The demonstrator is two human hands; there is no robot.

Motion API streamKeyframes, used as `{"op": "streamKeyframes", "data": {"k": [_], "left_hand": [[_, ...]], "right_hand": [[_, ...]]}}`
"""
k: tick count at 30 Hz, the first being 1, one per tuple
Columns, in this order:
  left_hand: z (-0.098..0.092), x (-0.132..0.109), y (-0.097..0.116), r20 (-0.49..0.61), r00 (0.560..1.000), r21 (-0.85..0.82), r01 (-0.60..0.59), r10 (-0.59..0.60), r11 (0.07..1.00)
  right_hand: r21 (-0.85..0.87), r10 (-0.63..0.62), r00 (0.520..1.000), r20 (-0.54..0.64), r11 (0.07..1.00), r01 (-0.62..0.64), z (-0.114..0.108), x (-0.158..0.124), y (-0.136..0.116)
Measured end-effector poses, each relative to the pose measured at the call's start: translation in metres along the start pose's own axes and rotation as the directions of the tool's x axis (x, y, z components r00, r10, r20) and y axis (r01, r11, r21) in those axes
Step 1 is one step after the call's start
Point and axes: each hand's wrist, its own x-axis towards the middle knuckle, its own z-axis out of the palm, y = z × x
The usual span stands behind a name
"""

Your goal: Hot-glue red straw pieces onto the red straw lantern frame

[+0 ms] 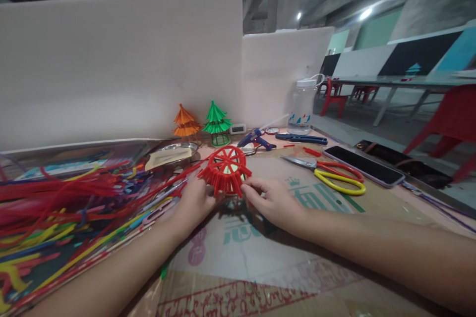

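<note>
A red straw-built dome (225, 168), shaped like a ribbed roof with a fringed rim, stands on the cardboard sheet (260, 252) in the middle of the view. My left hand (195, 203) grips its lower left rim. My right hand (273, 200) pinches the lower right rim with thumb and fingers closed. Something dark lies under the dome, mostly hidden by both hands.
A heap of coloured straws (63, 208) fills the left. Behind stand an orange straw pagoda (186, 123) and a green one (217, 120), a blue glue gun (256, 138), a metal dish (178, 149), a plastic jar (302, 106). Scissors (332, 173) and a phone (362, 165) lie to the right.
</note>
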Motion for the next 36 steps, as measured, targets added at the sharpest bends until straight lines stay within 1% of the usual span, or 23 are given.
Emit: {"op": "streamKeyframes", "data": {"k": [1, 3, 4, 6, 7, 9, 12, 16, 21, 24, 29, 36], "left_hand": [[0.0, 0.0, 0.0, 0.0, 1.0, -0.014, -0.005, 0.005, 1.0], [0.001, 0.0, 0.0, 0.005, 1.0, -0.047, -0.014, 0.014, 0.999], [0.001, 0.0, 0.0, 0.007, 1.0, -0.055, -0.015, 0.015, 0.998], [0.001, 0.0, 0.0, 0.008, 1.0, -0.051, -0.013, 0.014, 0.999], [0.0, 0.001, 0.0, 0.006, 1.0, -0.041, -0.016, 0.016, 0.999], [0.0, 0.001, -0.001, -0.002, 1.0, -0.028, -0.027, 0.027, 0.999], [-0.001, 0.0, -0.002, 0.008, 1.0, -0.01, -0.026, 0.026, 1.0], [-0.001, -0.001, -0.001, 0.025, 1.0, 0.017, -0.012, 0.012, 1.0], [-0.002, 0.0, 0.0, 0.0, 1.0, 0.006, -0.03, 0.03, 1.0], [-0.002, 0.001, 0.0, 0.003, 0.999, -0.011, -0.035, 0.035, 0.999], [-0.001, 0.001, -0.002, 0.014, 1.0, 0.017, -0.022, 0.022, 1.0], [-0.002, 0.002, 0.002, -0.01, 0.998, -0.045, -0.056, 0.056, 0.997]], "right_hand": [[0.045, 0.024, 0.999, 0.021, 0.999, -0.025, 0.001, 0.0, 0.001], [0.225, 0.11, 0.988, 0.106, 0.965, -0.131, 0.003, 0.001, 0.004], [0.337, 0.154, 0.974, 0.168, 0.919, -0.204, 0.004, 0.002, 0.006], [0.521, 0.203, 0.935, 0.29, 0.786, -0.332, 0.006, 0.004, 0.011], [0.577, 0.203, 0.924, 0.325, 0.731, -0.364, 0.007, 0.006, 0.013], [0.639, 0.187, 0.925, 0.332, 0.676, -0.366, 0.007, 0.008, 0.017], [0.671, 0.181, 0.938, 0.297, 0.659, -0.34, 0.006, 0.009, 0.018], [0.674, 0.196, 0.941, 0.275, 0.659, -0.334, 0.006, 0.008, 0.017], [0.681, 0.189, 0.941, 0.281, 0.651, -0.335, 0.007, 0.009, 0.016], [0.696, 0.19, 0.941, 0.28, 0.635, -0.335, 0.007, 0.009, 0.016], [0.73, 0.191, 0.944, 0.271, 0.598, -0.33, 0.008, 0.01, 0.018], [0.74, 0.207, 0.941, 0.267, 0.581, -0.338, 0.007, 0.012, 0.017]]}}
